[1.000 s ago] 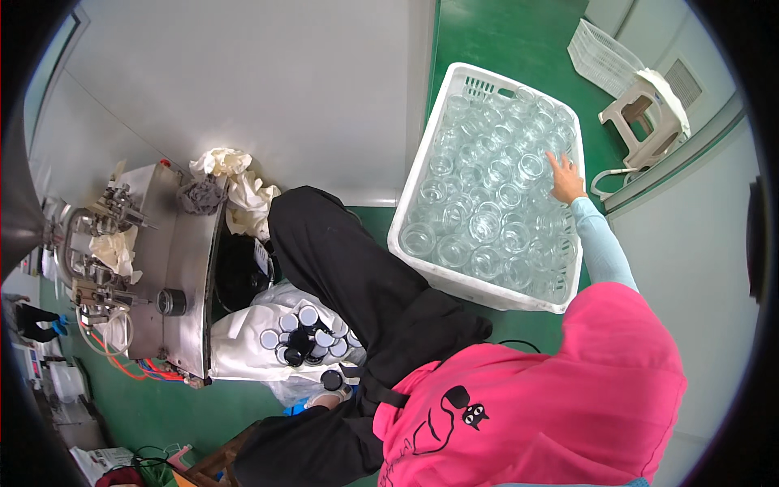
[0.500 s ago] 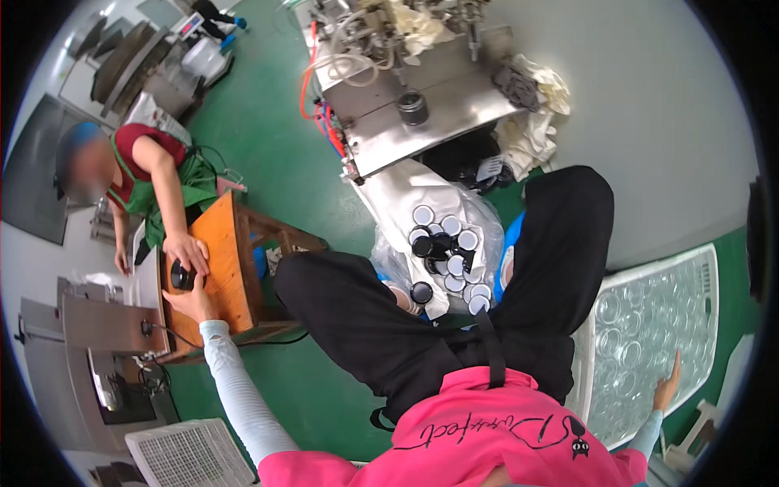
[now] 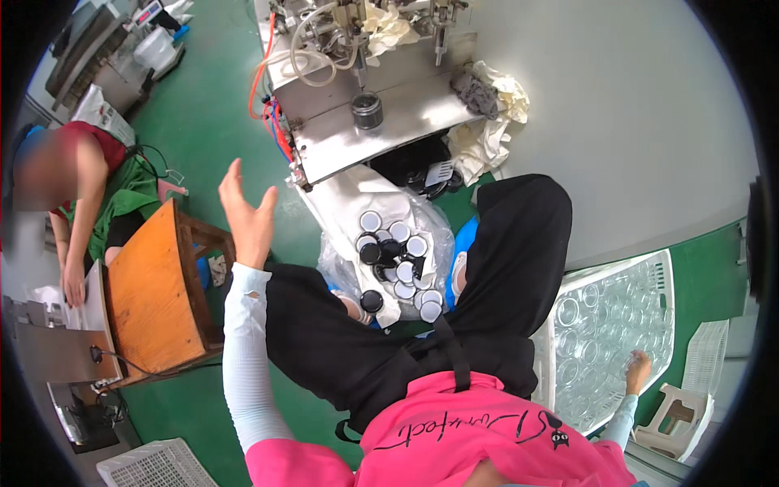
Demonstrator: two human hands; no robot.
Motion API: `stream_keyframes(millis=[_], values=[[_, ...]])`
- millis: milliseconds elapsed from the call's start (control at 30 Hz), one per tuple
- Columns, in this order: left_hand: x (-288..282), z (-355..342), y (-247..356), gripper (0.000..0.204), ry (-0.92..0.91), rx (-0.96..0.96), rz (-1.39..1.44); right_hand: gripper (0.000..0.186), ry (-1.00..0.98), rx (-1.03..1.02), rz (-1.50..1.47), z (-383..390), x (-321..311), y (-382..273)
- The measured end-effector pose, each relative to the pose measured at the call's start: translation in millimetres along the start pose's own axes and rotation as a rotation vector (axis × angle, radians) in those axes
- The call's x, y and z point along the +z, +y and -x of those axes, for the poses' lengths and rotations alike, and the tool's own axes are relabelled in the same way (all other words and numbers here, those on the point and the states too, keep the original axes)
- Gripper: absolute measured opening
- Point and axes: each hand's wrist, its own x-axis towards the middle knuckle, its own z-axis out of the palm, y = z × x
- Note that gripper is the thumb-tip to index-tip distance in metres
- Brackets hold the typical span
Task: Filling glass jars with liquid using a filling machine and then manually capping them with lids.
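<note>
Right hand [image 3: 638,370] rests on clear glass jars [image 3: 596,341] in the white lattice crate [image 3: 670,268], grip indiscernible; left hand [image 3: 247,217] spread open, empty, raised far left.

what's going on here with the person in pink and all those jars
A seated person in a pink top has the left hand raised, open and empty, above a wooden stool. The right hand reaches into a white crate of clear glass jars. A bag of lids sits between the knees, below a metal machine.

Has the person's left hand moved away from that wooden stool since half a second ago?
Yes. The left hand was down at the wooden stool; now it is lifted, open and empty, off the stool toward the metal machine.
</note>
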Motion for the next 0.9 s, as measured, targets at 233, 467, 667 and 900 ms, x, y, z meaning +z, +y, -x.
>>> stream_keyframes(millis=[233,467,667,900], values=[[75.0,-16.7,-5.1,0.063,-0.144,-0.053,0.131,0.025,-0.115,-0.349,-0.421,-6.6,-111.1,-185.2],[90.2,10.6,-57.4,0.062,-0.181,-0.259,0.168,0.027,-0.285,-1.339,-0.244,-34.3,-35.0,-470.0],[66.5,22.9,-64.4,0.058,-0.176,-0.307,0.204,0.025,-0.373,-1.506,-0.192,-76.1,121.4,-613.0],[57.5,23.6,-44.3,0.054,-0.231,-0.28,0.215,0.029,-0.243,-1.321,-0.01,-112.7,182.3,-672.2]])
